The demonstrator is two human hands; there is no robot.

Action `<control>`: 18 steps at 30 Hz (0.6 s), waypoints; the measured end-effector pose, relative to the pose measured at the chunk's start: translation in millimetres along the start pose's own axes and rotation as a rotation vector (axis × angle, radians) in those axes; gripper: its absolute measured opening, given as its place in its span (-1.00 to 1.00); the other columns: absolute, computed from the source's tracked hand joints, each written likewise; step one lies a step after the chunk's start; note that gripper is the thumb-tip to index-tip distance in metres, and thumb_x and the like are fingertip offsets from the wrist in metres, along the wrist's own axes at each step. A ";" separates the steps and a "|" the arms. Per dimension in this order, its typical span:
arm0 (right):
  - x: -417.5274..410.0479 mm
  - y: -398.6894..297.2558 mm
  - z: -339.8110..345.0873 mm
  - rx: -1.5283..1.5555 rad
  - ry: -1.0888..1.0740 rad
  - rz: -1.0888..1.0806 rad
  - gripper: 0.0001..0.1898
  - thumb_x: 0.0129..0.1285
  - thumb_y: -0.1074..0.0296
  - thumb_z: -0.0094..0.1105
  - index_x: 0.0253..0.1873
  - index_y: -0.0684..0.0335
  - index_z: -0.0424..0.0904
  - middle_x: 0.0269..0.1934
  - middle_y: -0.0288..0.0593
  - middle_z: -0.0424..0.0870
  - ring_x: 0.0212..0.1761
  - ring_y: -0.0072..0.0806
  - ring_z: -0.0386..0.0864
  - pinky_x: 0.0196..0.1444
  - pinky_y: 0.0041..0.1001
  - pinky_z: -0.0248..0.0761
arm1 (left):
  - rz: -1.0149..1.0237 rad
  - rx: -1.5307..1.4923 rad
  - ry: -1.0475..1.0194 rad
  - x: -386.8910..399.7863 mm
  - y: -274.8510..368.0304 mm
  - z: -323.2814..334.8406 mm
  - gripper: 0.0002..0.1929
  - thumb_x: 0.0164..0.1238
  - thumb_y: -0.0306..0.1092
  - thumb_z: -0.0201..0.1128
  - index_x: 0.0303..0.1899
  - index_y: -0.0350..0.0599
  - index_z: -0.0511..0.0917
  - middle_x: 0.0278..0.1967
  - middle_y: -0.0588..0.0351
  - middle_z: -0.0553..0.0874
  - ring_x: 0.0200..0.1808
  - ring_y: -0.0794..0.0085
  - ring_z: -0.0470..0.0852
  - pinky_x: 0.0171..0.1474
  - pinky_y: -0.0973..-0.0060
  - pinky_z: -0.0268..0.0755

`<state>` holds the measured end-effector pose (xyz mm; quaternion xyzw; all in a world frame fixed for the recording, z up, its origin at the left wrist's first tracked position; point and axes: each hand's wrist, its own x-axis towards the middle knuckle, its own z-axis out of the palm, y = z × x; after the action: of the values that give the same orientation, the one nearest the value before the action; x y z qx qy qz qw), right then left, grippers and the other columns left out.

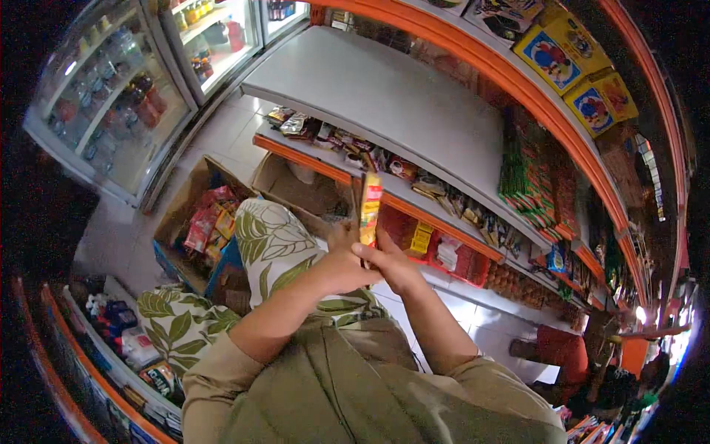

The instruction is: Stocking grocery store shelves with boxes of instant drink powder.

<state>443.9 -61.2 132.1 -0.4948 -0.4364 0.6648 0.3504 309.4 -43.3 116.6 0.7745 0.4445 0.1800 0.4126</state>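
Observation:
Both hands are together in front of my torso, around a slim upright bundle of yellow and red packets (370, 208). My left hand (345, 265) grips it from the left side, with its fingers partly hidden behind it. My right hand (395, 267) closes on it from the right, its thumb across the lower front. Just beyond the bundle runs the orange-edged lower shelf (310, 160), which carries several small snack or sachet packs (355, 147). The bare grey upper shelf (366, 72) lies above it.
An open cardboard box (172, 222) with red and yellow packs (213, 225) stands left of my knee. Another carton (294, 186) sits under the shelf, near red baskets (471, 269). Glass-door drink coolers (111, 105) are at upper left. Stocked shelves (133, 383) lie behind me, left.

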 end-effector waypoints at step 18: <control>49.6 -133.3 -153.5 -0.738 0.926 -0.251 -0.43 0.02 0.11 0.26 0.10 0.29 0.36 -0.04 -0.10 0.53 -0.06 -0.35 0.49 0.00 -0.45 0.34 | -0.392 -0.957 0.487 -132.5 -125.9 -118.7 -0.24 0.12 -0.29 0.22 0.35 -0.02 0.01 0.20 0.11 0.37 0.01 0.44 0.47 0.06 0.49 0.26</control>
<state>583.2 69.0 218.3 -0.7664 -0.4952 0.1386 0.3850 93.3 -64.1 98.2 0.3405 0.5310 0.4547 0.6288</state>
